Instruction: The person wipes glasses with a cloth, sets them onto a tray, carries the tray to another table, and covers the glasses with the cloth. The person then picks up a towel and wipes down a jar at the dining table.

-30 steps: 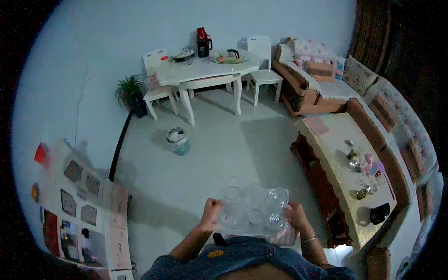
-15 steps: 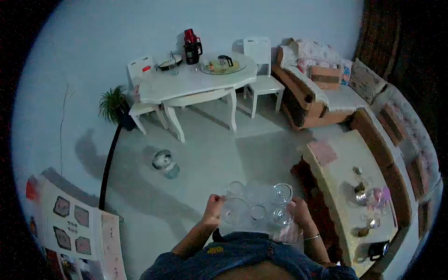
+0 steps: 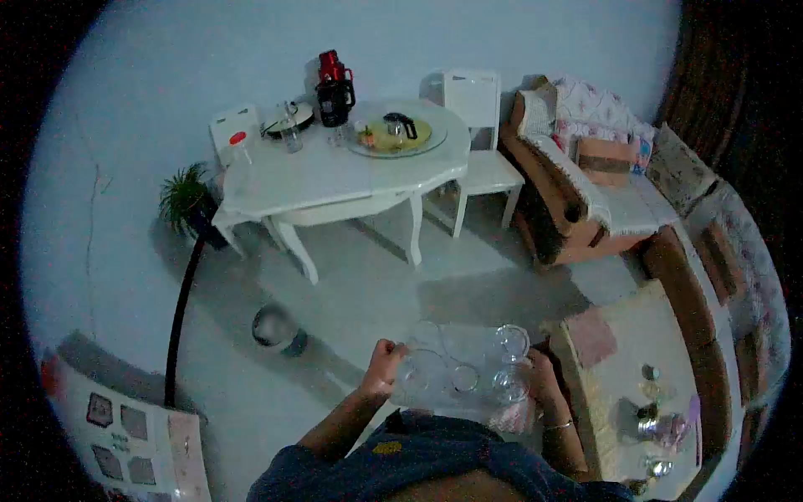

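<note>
While the left hand (image 3: 384, 368) and right hand (image 3: 544, 381) grip opposite ends of a translucent rectangular tray (image 3: 478, 341) bearing round clear glasses (image 3: 511, 384), fingers curled, carrying appears underway; the next move calls for level support.

Clear tray of round glassware (image 3: 439, 368) fills gap between left hand (image 3: 385, 368) and right hand (image 3: 542, 381). Beyond, open pale glossy floor (image 3: 372, 301) reaches white curved-leg dining table (image 3: 335, 184). Blurred round bin (image 3: 269, 326) obstructs left; cream-covered coffee table (image 3: 631, 360) crowds right hand's outer side.
</note>
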